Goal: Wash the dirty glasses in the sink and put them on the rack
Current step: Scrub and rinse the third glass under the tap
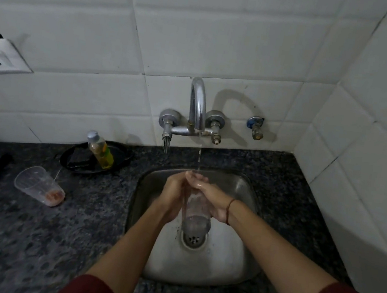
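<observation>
clear glass [197, 214] upright over sink [241, 263]; dirty glass [39, 186] tipped on counter.

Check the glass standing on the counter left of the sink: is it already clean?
No: the glass on the counter has orange residue at its bottom.

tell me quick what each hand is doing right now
Left hand: fingers curled round the tall clear drinking glass, holding it.
Right hand: grips the same glass from the other side.
</observation>
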